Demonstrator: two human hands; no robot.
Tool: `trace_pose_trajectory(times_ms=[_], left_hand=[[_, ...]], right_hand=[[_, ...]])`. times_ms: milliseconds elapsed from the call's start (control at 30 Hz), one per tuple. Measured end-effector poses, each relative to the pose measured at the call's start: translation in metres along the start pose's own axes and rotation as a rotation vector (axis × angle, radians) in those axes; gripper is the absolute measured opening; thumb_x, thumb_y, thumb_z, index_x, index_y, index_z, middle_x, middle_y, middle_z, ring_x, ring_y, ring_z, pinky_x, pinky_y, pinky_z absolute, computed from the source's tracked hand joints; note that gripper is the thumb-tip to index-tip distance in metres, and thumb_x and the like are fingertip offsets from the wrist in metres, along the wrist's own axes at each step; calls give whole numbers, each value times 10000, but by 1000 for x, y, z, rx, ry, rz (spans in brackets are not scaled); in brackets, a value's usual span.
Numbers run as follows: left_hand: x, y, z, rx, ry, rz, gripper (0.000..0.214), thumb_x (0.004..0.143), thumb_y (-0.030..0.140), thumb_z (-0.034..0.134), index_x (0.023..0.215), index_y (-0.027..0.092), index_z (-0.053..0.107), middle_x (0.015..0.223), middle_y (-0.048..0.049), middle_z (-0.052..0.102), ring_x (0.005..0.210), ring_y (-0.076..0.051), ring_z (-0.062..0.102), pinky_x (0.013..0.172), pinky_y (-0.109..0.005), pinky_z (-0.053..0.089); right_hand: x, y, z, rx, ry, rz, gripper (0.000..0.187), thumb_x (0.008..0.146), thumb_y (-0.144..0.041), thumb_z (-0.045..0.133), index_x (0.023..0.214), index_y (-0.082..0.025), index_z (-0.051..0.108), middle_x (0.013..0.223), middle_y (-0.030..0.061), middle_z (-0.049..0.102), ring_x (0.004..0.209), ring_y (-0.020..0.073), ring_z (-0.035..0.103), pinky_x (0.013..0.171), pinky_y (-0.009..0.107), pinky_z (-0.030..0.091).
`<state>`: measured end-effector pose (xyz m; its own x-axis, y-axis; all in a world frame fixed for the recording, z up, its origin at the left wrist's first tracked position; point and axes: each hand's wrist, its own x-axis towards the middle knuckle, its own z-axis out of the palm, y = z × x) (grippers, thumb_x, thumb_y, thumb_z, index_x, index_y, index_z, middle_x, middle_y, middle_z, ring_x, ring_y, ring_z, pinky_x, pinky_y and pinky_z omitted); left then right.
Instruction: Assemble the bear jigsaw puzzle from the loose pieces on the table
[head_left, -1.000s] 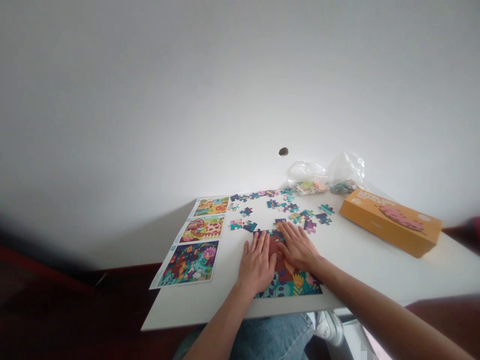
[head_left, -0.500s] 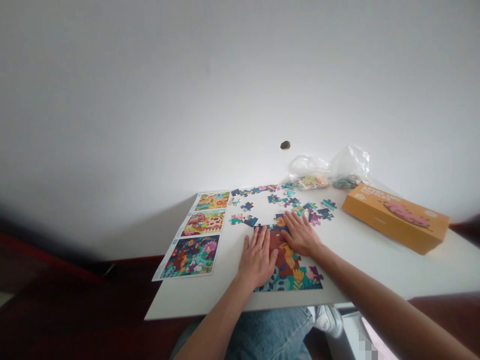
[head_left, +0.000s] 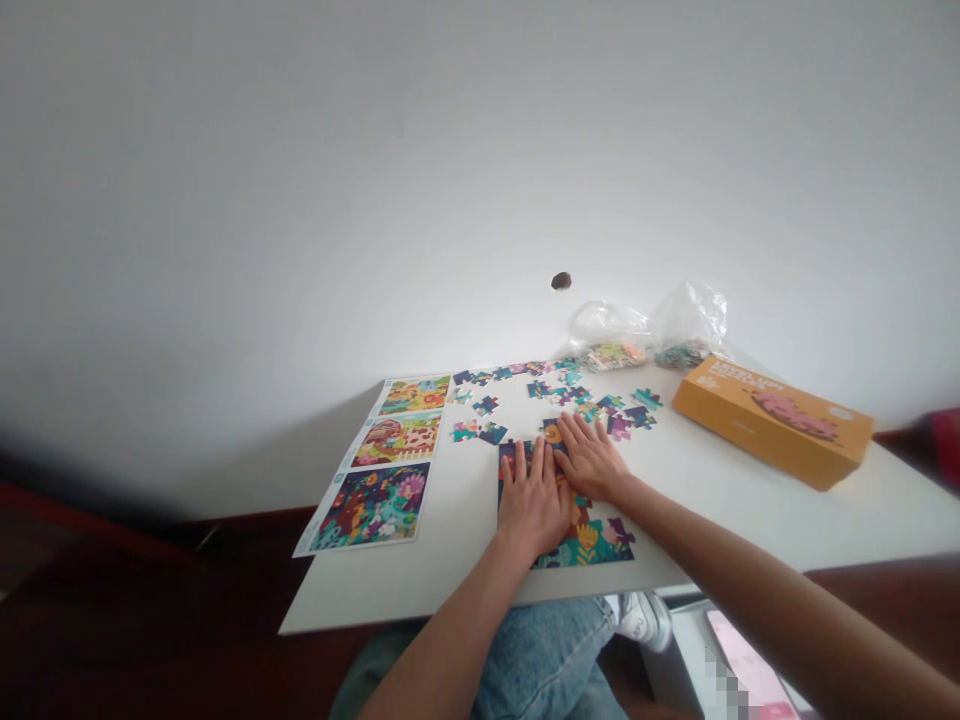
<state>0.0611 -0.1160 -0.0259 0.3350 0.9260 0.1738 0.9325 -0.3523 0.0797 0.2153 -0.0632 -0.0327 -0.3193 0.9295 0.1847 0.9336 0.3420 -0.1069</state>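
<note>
A partly assembled colourful jigsaw puzzle point(head_left: 592, 545) lies near the front edge of the white table point(head_left: 720, 490). My left hand point(head_left: 532, 500) lies flat on its middle with fingers stretched out. My right hand point(head_left: 592, 455) rests flat on the puzzle's upper part, fingers spread, its fingertips by a piece with an orange spot point(head_left: 553, 433). Loose puzzle pieces point(head_left: 592, 400) are scattered just beyond both hands.
A sheet with three reference pictures point(head_left: 382, 465) lies at the left. An orange box point(head_left: 772, 420) sits at the right. Two clear bags of pieces point(head_left: 645, 340) stand at the back against the white wall. My jeans-clad legs point(head_left: 540, 650) show under the table.
My left hand has shifted right, further onto the puzzle, uncovering its left edge. My right hand has crept slightly toward the puzzle's top. The view has shifted a little.
</note>
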Motion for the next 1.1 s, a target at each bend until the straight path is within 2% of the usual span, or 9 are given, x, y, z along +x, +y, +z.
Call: trace_pose_trajectory(times_ms=[133,233,367,500,1100], left_hand=[[-1,-3,0,-24,-7,7,657,969,441,267,1554,143,230,1636,-55,161,1501,-353,97,1192,-603,151],[6,-3,3,-48,-29,-13,648,954,412,309,1560,202,219,1632,-16,180,1502,-345,103,1189,-619,145],[18,-2,7,-42,-26,-105,597,961,356,282,1550,264,249,1618,7,236,1493,-323,164,1177,-640,161],[19,0,8,-22,14,-100,587,969,349,270,1548,251,259,1620,-8,233,1489,-322,173,1173,-642,167],[15,4,4,-39,23,-118,606,979,449,262,1548,240,262,1625,-18,217,1491,-333,158,1176,-635,176]], right_hand=[[-4,3,7,7,51,-20,577,1012,-360,260,1519,-94,334,1582,132,275,1463,310,243,1173,516,219],[-7,3,10,-8,78,-33,575,1009,-341,263,1520,-87,330,1581,137,271,1463,315,243,1171,518,233],[-7,2,9,-35,35,-40,594,1002,-355,278,1523,-71,313,1584,146,252,1472,316,213,1165,532,247],[-4,3,7,-30,-2,-34,604,1004,-375,263,1527,-76,303,1592,144,230,1476,312,200,1167,538,234],[17,15,4,-1,-29,15,655,995,-510,265,1545,-155,284,1595,76,233,1469,320,223,1166,559,224]])
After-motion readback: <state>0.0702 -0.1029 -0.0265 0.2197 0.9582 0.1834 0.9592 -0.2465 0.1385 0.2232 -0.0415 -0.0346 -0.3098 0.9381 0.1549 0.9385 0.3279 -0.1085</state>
